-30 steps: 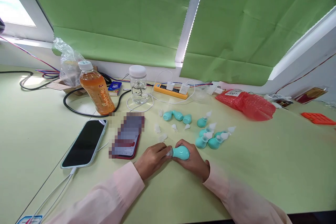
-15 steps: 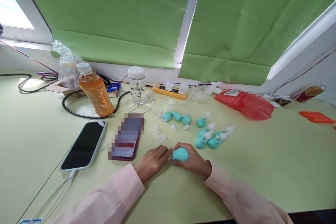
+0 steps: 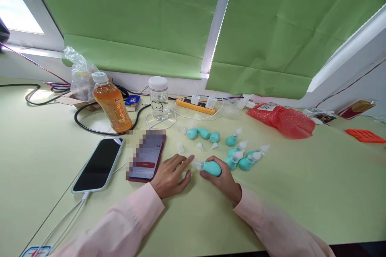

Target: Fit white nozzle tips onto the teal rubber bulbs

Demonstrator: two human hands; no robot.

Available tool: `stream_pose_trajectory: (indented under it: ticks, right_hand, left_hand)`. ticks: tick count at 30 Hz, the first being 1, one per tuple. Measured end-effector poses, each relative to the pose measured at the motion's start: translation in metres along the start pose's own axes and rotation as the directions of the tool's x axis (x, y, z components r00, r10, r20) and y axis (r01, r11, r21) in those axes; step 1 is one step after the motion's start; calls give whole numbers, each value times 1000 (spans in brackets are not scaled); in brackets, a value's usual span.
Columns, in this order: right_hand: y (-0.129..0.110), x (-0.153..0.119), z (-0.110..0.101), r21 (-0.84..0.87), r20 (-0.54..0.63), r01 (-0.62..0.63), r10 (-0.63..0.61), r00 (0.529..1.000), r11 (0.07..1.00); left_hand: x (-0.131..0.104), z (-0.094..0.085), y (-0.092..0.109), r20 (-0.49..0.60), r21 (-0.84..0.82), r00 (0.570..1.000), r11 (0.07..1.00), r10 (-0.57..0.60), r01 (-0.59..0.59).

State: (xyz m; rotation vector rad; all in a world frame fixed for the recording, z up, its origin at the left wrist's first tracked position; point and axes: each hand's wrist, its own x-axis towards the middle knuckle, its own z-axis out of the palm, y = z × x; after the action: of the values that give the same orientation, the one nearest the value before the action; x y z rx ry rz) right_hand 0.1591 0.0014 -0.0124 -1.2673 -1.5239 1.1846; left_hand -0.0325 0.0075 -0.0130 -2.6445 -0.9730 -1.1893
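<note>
My right hand (image 3: pixel 223 180) is wrapped round a teal bulb (image 3: pixel 212 168) whose clear collar points left. Just left of it, my left hand (image 3: pixel 171 176) is held with its fingers apart and nothing visible in them. Beyond the hands, three teal bulbs (image 3: pixel 203 133) without tips lie in a row. Small translucent tips (image 3: pixel 200 147) are scattered in front of that row. To the right stands a group of several teal bulbs (image 3: pixel 245 163) fitted with translucent tips, one of them a little apart at the back.
Two phones, a black-screened one (image 3: pixel 99 164) and a red-edged one (image 3: pixel 146 156), lie at left. Behind them are a tea bottle (image 3: pixel 113 106), a clear jar (image 3: pixel 159 104) and cables. A yellow power strip (image 3: pixel 196 105) and a red package (image 3: pixel 282 120) stand farther back.
My left hand has come off the held bulb's collar and moved left, its fingers spreading. My right hand has shifted the bulb slightly up and right.
</note>
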Motion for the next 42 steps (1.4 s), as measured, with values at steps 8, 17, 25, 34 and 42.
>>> stream_pose_trajectory:
  ticks: [8,17,25,34,42]
  right_hand:
    - [9,2,-5,228,-25,-19,26,999,974]
    - [8,-6,2,52,62,0,-3,998,999]
    - [8,-11,6,-360,20,233,-242,970,904]
    - [11,-13,11,-523,20,309,-351,936,795]
    - [11,-18,14,-557,46,273,-299,953,785]
  left_hand:
    - [3,2,3,509,165,855,986,-103,20]
    - [10,-2,-1,273,-584,725,490,-632,647]
    - [11,3,2,569,-771,528,-185,-631,610]
    - [8,8,1,593,-771,504,-264,-628,579]
    - [10,4,7,597,-761,492,-255,-634,596]
